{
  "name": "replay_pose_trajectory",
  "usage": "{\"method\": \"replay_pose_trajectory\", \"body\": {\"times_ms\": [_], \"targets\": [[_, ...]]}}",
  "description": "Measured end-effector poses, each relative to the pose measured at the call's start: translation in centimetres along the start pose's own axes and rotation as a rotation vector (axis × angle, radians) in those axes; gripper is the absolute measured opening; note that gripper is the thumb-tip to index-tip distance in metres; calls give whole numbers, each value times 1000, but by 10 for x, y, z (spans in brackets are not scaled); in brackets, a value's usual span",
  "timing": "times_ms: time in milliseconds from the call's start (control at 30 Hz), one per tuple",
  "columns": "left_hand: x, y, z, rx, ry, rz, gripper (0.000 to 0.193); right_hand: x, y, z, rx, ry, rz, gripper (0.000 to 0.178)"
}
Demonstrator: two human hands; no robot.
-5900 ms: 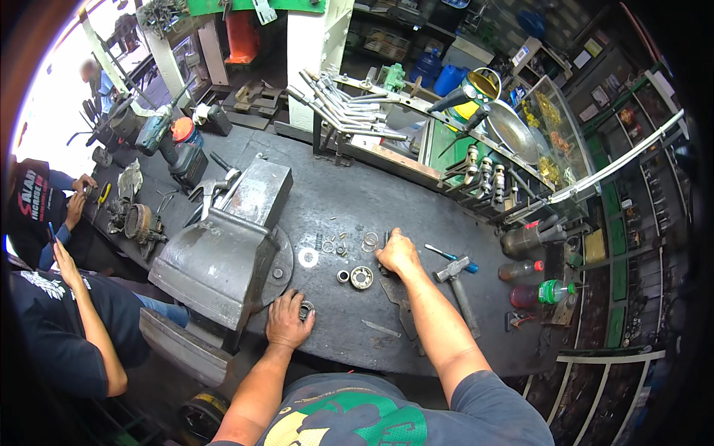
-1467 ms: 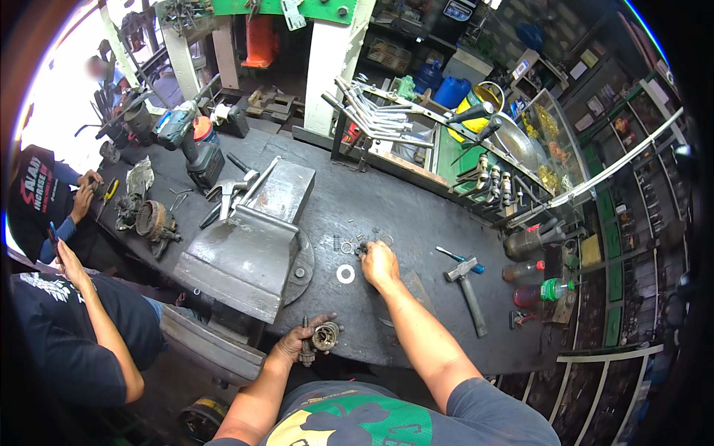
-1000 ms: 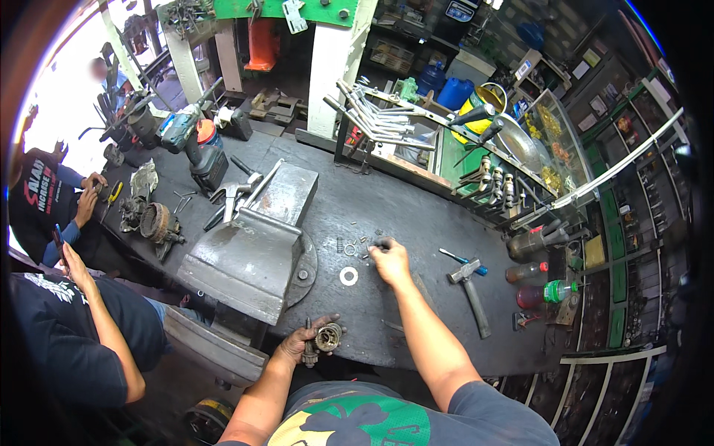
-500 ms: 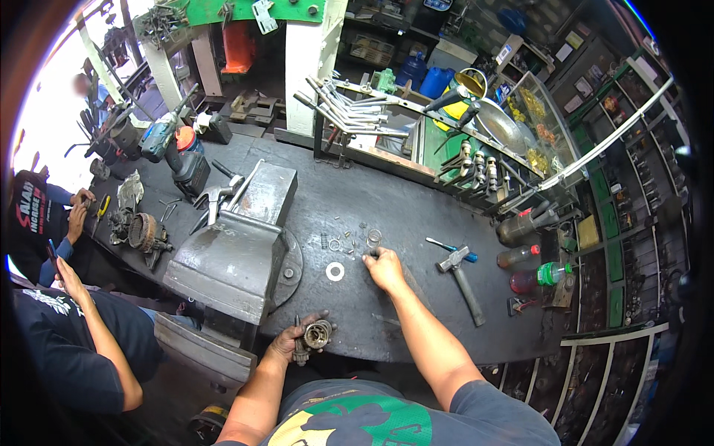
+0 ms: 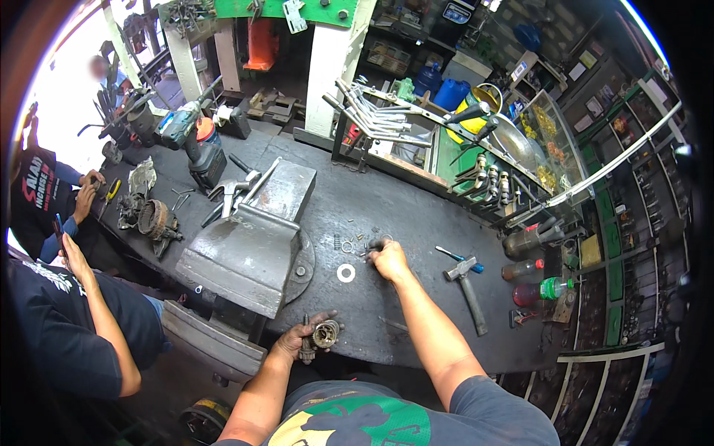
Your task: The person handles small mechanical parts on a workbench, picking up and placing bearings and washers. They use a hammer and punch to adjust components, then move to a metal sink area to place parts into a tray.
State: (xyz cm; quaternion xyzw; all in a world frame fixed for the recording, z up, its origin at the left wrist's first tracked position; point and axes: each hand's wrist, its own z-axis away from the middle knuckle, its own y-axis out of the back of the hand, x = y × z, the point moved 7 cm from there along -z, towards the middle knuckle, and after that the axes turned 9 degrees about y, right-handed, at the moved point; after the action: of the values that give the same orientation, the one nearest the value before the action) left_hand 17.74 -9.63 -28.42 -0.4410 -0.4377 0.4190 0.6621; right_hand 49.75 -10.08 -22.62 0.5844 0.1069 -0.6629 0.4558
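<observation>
My left hand [image 5: 293, 343] is wrapped round a greasy, round metal part with a hollow, notched opening [image 5: 326, 335], held at the bench's front edge with the opening facing up. Over the bench, my right hand [image 5: 390, 261] has its fingers drawn together low among small loose parts. Whatever is between those fingertips is hidden or too small to name. Close by on the left lie a flat pale washer [image 5: 346, 273], a small coil spring [image 5: 337, 242] and a thin ring [image 5: 348, 247]. Several tiny pins [image 5: 360, 238] lie beside the ring.
A large bench vise [image 5: 242, 256] stands to the left. To the right lie a hammer [image 5: 471, 301] and a blue-handled screwdriver [image 5: 470, 263], with bottles [image 5: 526, 294] beyond. A tool rack [image 5: 398, 126] and cordless drill [image 5: 195, 137] stand behind. Two people are at the left.
The whole view has shifted, so the bench things appear further right. My right hand has moved slightly forward and now partly covers the larger ring. My left hand still holds the metal part.
</observation>
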Motion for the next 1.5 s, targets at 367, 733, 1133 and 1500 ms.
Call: {"method": "replay_pose_trajectory", "body": {"times_ms": [367, 733, 1133, 1500], "targets": [[4, -3, 0, -15, 22, -63, 113, -53, -12, -19, 81, 300, 552, 35], [-1, 13, -2, 3, 30, -38, 115, -35, -58, 3, 71, 508, 675, 26], [2, -2, 0, -16, 30, -27, 118, -14, -28, -6, -265, 399, 984, 26], [1, 1, 0, -5, 20, -54, 116, -15, -51, -21, -351, 500, 1164, 21]]}}
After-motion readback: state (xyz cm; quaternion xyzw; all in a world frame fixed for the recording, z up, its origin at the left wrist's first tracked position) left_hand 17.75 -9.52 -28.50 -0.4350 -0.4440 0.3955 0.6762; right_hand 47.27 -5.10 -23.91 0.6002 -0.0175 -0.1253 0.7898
